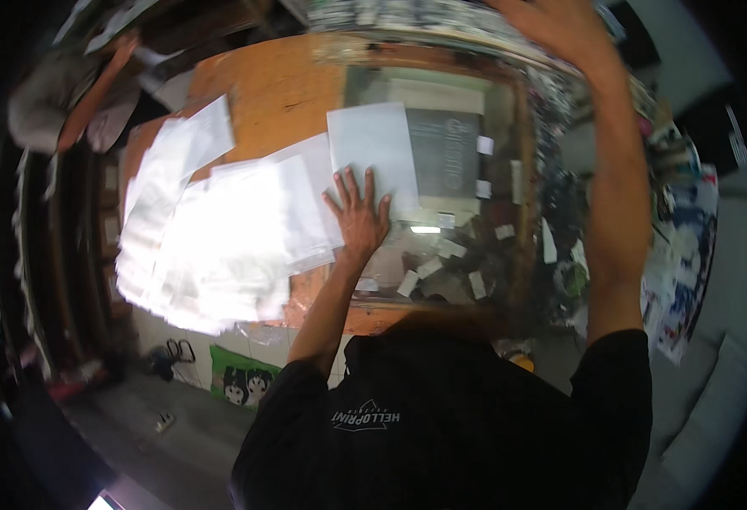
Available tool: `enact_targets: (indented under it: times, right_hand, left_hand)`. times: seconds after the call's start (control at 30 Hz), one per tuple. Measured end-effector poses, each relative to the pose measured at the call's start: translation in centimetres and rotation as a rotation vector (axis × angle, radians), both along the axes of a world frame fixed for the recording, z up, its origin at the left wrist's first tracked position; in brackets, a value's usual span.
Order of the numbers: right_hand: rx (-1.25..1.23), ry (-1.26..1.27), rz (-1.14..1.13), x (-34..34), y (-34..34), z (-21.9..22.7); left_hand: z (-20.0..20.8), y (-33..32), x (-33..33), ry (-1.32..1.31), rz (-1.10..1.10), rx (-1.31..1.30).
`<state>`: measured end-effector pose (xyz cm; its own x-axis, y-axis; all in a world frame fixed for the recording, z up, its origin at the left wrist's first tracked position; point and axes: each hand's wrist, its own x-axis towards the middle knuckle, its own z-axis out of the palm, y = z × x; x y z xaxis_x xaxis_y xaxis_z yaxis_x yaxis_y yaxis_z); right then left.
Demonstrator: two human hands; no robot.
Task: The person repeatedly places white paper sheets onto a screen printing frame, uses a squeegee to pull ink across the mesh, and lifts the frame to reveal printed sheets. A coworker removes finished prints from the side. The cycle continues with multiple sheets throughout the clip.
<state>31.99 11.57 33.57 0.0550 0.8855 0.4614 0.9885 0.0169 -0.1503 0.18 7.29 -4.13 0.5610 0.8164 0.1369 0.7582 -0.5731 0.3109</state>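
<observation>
My left hand (pixel 358 218) lies flat with fingers spread on a white sheet (pixel 372 157) that rests on a glass-topped wooden counter (pixel 271 89). Under and left of it spreads a heap of clear and white plastic sleeves (pixel 220 242). A grey sheet (pixel 443 151) lies just right of the white one. My right hand (pixel 560 25) is raised high at the far side of the counter, palm open, fingers partly cut off by the picture's top edge, holding nothing that I can see.
Another person (pixel 67 102) in a grey top leans over the counter's far left corner. Small paper slips (pixel 441 263) show beneath the glass. Printed papers (pixel 679 255) crowd the right side. A green bag (pixel 242 378) and scissors (pixel 178 350) lie on the floor below.
</observation>
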Motion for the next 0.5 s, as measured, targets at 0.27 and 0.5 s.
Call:
enact_targets:
  times: [0.27,0.5]
  right_hand:
    - [-0.061,0.201,0.006,0.9,-3.8,1.0]
    - [-0.173,0.4,0.162,2.0,-3.2,2.1]
  left_hand:
    - [0.1,-3.6,13.7,-0.078,-0.228,-0.041]
    - [0.9,-5.6,12.0,-0.074,-0.187,-0.026]
